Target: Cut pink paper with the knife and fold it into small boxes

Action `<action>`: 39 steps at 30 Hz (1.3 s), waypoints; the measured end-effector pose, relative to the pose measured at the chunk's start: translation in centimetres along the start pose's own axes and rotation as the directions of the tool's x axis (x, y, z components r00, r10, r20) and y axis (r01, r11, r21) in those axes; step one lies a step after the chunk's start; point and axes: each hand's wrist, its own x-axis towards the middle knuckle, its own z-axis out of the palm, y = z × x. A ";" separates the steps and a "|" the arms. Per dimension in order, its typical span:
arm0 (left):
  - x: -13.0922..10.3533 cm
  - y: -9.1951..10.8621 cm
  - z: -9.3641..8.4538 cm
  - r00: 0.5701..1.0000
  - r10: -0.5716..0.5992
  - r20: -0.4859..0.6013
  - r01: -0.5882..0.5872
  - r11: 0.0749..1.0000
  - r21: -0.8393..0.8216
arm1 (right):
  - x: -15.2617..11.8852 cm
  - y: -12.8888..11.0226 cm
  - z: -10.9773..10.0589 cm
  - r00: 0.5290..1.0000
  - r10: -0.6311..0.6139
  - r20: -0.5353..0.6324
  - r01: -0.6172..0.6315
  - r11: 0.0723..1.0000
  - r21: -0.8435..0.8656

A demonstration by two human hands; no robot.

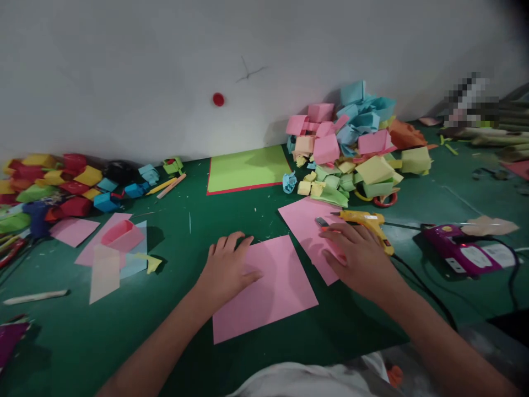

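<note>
left hand (226, 269): spread wide at pink sheet (276, 286)'s left edge | sheet: flat, rectangular, mid-tabletop (182, 336), green along front | right hand (359, 260): curled at grey-tipped tool (321, 223), cannot tell if gripping | yellow glue gun (367, 220): beside

The near pink sheet (275, 286) and the farther pink sheet (306, 212) are smooth, matt paper; so are the folded shapes (326, 148), crisply creased. Under them the green surface (165, 309) is smooth with a dull gloss. The glue gun (366, 219) has a plastic body, and the purple socket box (446, 242) is shinier plastic. The pale garment (297, 380) is soft cloth. The grey tool tip (321, 222) looks metallic — though it is small and partly covered.
</note>
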 end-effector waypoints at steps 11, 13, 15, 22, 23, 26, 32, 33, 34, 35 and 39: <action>-0.8 -1.3 2.0 0.988 -0.022 -0.150 -0.023 0.955 -0.297 | 3.3 -5.7 3.3 0.985 -0.129 0.117 0.075 0.920 0.384; -1.0 -1.2 1.8 0.967 -0.014 -0.253 -0.075 0.938 -0.340 | 3.2 -5.5 3.6 0.987 -0.075 0.139 -0.015 0.831 0.556; -1.2 -1.1 1.3 0.915 0.052 -0.400 -0.185 0.936 -0.300 | 2.9 -5.0 3.7 0.991 -0.065 0.115 -0.029 0.742 0.669; -1.5 -1.0 -0.4 0.657 -0.122 -0.744 -0.234 0.905 -0.355 | 2.3 -3.9 3.3 0.961 0.068 -0.269 0.130 0.744 0.655; -1.4 -1.0 -0.4 0.660 -0.183 -0.729 -0.243 0.866 -0.437 | 2.4 -3.8 3.3 0.964 0.120 -0.236 0.091 0.689 0.719; -1.3 -0.9 0.1 0.706 -0.340 -0.622 -0.229 0.721 -0.654 | 2.8 -3.8 3.4 0.988 0.144 -0.051 -0.026 0.488 0.873; -0.8 -0.9 1.8 0.841 -0.424 -0.336 -0.158 0.401 -0.902 | 2.7 -4.4 2.7 0.977 0.082 0.195 -0.211 0.463 0.861; -0.8 -1.0 1.8 0.858 -0.401 -0.321 -0.155 0.393 -0.906 | 2.7 -4.4 2.7 0.975 0.121 0.187 -0.223 0.496 0.840; -0.7 -1.0 1.8 0.877 -0.370 -0.307 -0.154 0.389 -0.908 | 2.7 -4.4 2.7 0.974 0.150 0.172 -0.226 0.526 0.820; -0.6 -1.1 1.7 0.895 -0.336 -0.293 -0.152 0.387 -0.909 | 2.7 -4.3 2.7 0.973 0.169 0.155 -0.224 0.554 0.802; -0.1 -1.4 0.9 0.936 -0.254 -0.246 -0.121 0.423 -0.898 | 3.1 -3.9 2.7 0.978 0.164 0.131 -0.204 0.590 0.781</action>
